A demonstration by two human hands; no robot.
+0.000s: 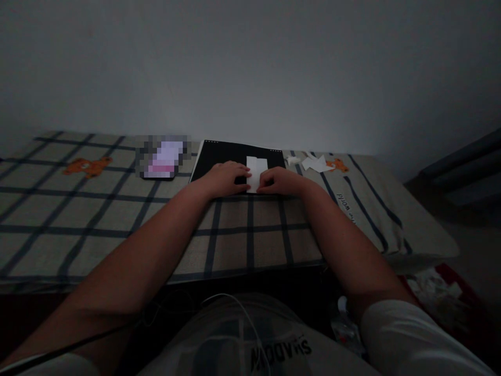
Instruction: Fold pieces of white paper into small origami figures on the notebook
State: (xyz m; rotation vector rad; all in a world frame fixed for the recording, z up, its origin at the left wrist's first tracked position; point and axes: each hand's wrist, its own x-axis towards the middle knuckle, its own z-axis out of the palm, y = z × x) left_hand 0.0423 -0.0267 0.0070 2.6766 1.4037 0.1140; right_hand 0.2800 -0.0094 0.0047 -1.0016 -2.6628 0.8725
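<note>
A small white folded piece of paper lies on a black sheet or notebook cover with punched holes along its far edge. My left hand rests on the black surface, its fingertips and thumb apart and touching the paper's left edge. My right hand is curled, with thumb and fingers pinched at the paper's lower right edge. A crease seems to run lengthwise down the paper. The fingers of the right hand partly cover its right side.
A phone with a lit, blurred screen lies to the left on the checked cloth. White paper scraps sit right of the black cover. A wall stands behind. Below right, a red container holds crumpled plastic or paper.
</note>
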